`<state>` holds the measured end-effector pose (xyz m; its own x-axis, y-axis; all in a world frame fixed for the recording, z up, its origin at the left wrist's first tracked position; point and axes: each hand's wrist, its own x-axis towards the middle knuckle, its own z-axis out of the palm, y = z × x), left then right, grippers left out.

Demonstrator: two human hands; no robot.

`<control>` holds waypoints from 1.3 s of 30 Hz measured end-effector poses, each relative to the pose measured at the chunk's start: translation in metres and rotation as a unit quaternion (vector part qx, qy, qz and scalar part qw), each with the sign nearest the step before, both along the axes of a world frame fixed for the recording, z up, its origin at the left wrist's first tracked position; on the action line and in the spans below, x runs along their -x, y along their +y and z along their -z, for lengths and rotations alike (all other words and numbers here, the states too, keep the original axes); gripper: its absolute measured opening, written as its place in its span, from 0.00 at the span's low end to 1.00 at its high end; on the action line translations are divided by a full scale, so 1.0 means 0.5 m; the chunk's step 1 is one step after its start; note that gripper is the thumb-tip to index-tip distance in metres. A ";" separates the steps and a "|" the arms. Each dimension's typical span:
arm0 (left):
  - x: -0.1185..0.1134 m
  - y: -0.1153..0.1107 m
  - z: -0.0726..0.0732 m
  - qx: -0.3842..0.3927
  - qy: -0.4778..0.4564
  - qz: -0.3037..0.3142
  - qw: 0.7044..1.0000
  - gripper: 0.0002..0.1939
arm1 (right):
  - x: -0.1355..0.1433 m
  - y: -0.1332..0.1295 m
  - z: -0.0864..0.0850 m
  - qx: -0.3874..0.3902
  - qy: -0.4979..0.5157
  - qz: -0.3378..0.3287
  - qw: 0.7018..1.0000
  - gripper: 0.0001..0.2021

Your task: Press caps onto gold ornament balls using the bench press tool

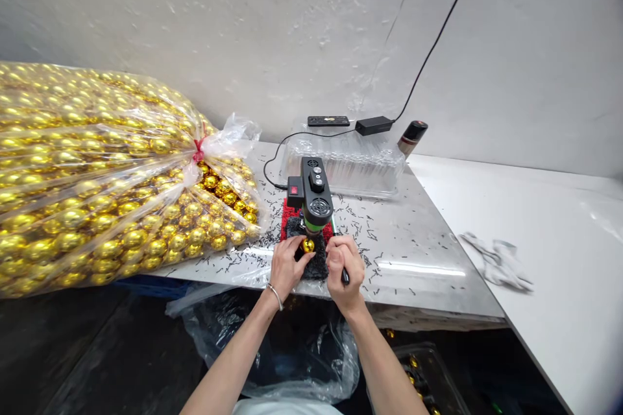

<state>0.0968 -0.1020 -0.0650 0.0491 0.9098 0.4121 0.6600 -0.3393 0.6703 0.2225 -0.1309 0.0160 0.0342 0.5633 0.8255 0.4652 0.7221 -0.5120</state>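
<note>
Ball, gold, between left fingers

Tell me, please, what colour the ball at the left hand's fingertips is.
The ball is shiny gold, shown best in the head view.

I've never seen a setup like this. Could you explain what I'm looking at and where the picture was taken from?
There's no robot here. These are a person's bare hands, seen from a camera worn on the head, looking forward and down. The left hand holds a gold ball below a black machine, while the right hand grips a lever handle beside it. Small black bits lie scattered over the metal tabletop. A big clear bag full of gold balls lies on the left, and clear plastic packaging sits behind the machine.
</note>
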 end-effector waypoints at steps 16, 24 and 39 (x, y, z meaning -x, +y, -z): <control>0.005 0.005 0.015 -0.012 -0.019 0.003 1.000 0.15 | 0.001 0.030 0.086 -0.084 0.001 0.007 0.996 0.13; 0.002 0.008 0.008 -0.007 -0.036 0.001 0.999 0.15 | -0.009 0.031 0.083 -0.106 -0.060 -0.001 0.993 0.11; 0.042 -0.239 0.067 -0.118 0.092 0.016 0.989 0.18 | 0.007 0.004 -0.010 -0.006 0.033 0.003 0.999 0.13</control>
<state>0.0758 -0.2217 -0.0988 0.1703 0.7865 0.5936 0.7494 -0.4946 0.4403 0.2188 -0.1287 0.0210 0.0926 0.5528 0.8282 0.4358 0.7254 -0.5329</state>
